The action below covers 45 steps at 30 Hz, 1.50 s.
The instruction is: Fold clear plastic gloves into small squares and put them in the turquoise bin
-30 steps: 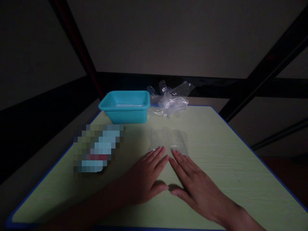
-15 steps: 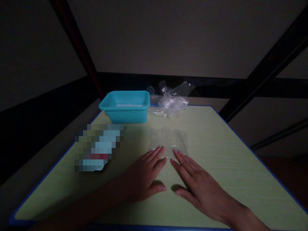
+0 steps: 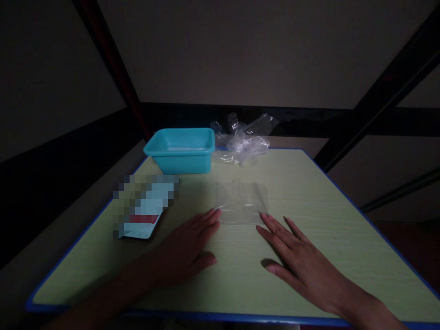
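A folded piece of thin clear plastic (image 3: 241, 199), resembling the disposable gloves behind it, lies flat on the table. At its lower left corner rest the fingertips of my left hand (image 3: 190, 245), which is open and palm down. My right hand (image 3: 299, 256), also palm down with fingers stretched out, has its fingertips at the lower right corner. Neither hand holds anything. Behind the folded plastic, a crumpled heap of clear plastic gloves (image 3: 242, 144) sits at the table's far edge, some finger shapes sticking up.
A turquoise plastic basin (image 3: 184, 162) stands at the back left, something pale on its bottom. Nearer on the left lies a phone (image 3: 146, 211), its screen lit and mostly pixelated. The pale wood-grain table (image 3: 326, 220) has a blue edge; a wall rises behind it.
My hands have moved apart, the left one to the left and the right one to the right, baring more of the folded plastic. The view has shifted slightly.
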### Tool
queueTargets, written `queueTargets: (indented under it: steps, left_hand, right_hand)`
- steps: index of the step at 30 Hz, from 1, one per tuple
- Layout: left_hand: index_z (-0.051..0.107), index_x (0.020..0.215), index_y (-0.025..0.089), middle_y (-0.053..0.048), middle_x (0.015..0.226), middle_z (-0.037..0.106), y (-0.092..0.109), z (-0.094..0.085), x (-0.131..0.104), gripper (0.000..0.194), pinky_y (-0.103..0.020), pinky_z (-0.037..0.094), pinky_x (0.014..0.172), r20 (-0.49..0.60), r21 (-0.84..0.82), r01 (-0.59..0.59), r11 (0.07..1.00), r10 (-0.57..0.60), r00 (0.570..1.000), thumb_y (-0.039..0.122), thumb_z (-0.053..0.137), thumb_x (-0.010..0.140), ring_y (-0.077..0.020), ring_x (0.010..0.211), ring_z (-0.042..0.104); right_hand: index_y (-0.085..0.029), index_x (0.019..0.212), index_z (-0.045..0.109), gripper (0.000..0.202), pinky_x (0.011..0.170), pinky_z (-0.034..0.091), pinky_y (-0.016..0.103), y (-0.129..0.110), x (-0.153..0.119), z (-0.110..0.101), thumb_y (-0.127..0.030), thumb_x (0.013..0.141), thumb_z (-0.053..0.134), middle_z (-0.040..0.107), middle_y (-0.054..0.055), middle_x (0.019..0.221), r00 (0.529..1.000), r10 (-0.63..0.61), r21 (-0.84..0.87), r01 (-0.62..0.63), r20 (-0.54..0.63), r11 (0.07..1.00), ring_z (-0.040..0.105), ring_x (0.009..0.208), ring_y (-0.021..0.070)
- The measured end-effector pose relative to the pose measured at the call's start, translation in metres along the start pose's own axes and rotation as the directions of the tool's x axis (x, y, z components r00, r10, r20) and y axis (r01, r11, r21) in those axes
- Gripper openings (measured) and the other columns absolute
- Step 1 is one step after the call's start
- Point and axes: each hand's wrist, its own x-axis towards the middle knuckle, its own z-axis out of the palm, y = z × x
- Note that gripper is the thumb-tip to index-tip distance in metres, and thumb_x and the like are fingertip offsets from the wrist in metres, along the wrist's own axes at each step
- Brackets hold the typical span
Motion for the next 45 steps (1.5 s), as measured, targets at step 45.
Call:
queueTargets:
  steps: [45]
  left_hand:
    - [0.056, 0.087, 0.015, -0.009, 0.094, 0.06, -0.012, -0.002, 0.047, 0.01, -0.035, 0.047, 0.079, -0.245, 0.097, 0.02, 0.995, 0.004, 0.97, 0.016, 0.047, 0.082, -0.0207, 0.087, 0.054]
  right_hand:
    - [-0.016, 0.073, 0.061, 0.025, 0.068, 0.048, 0.034, 0.029, 0.058, -0.026, -0.014, 0.087, 0.04, 0.063, 0.007, 0.074, 0.979, -0.194, -0.188, 0.18, -0.057, 0.965, 0.058, 0.07, 0.0192]
